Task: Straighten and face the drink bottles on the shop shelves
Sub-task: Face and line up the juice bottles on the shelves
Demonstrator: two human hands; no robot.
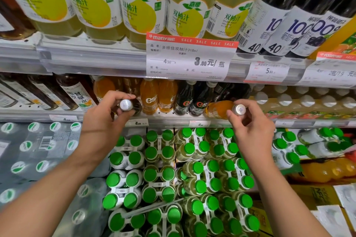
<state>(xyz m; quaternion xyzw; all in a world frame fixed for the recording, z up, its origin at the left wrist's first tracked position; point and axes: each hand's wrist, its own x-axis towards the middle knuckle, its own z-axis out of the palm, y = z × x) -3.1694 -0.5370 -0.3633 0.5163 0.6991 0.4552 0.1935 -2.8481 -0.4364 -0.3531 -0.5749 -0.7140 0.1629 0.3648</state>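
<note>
turn each bottle by its cap until the label looks outward, then stand it flush with the row. the left hand [105, 115] has its grip pinched round the silver cap of a dark glass bottle [126, 104] at nine o'clock on the middle shelf [169, 120]; the right hand [250, 121] holds the silver-capped orange juice bottle [219, 109], tilted, at three o'clock.

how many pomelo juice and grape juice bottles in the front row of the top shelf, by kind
pomelo juice bottles: 5
grape juice bottles: 3
total: 8
</note>
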